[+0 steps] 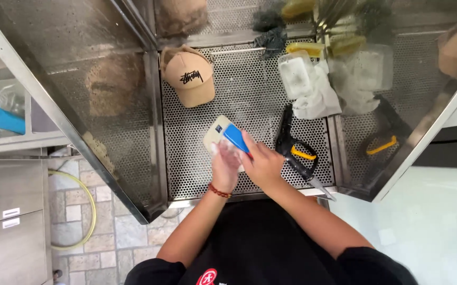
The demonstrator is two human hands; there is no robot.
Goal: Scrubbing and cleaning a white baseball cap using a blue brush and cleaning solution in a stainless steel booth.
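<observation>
Over perforated tray (186,158): both hands (244,161) grip brush (236,138).

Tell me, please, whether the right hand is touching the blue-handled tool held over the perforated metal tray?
Touching. The head view shows the right hand with its fingers closed around the blue-handled tool, no gap between them, above the perforated tray.

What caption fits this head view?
Left hand holds a pale block; right hand works a blue tool on it.

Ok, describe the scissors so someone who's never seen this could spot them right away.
Start at the perforated metal shelf in the middle. The scissors lie flat on it, beside the right hand. They are the only black tool there, with yellow inside the handle loops.
</observation>
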